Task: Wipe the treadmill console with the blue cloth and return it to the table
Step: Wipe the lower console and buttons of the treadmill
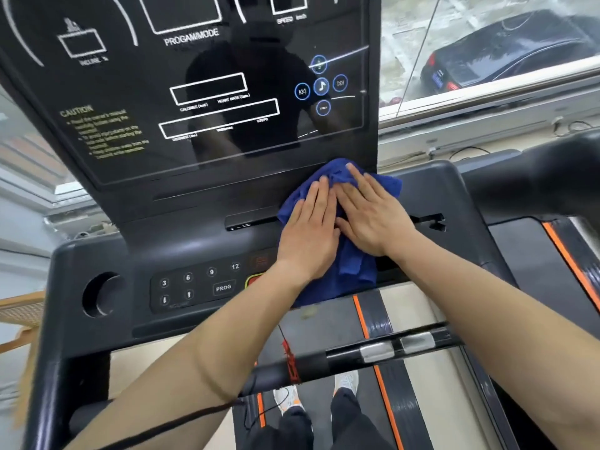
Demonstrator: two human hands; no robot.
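The blue cloth [357, 271] lies bunched on the lower ledge of the black treadmill console [201, 209], just right of centre under the glossy display panel. My left hand [308, 235] and my right hand [370, 216] both rest flat on the cloth, side by side, fingers stretched toward the screen and pressing the cloth against the console. Part of the cloth hangs down over the console's front edge. The table is out of view.
A keypad with number buttons and a PROG key [224, 287] sits left of my hands, beside a round cup holder [100, 297]. A handlebar with metal sensors [383, 350] crosses below. A window with a parked car [506, 56] is at right.
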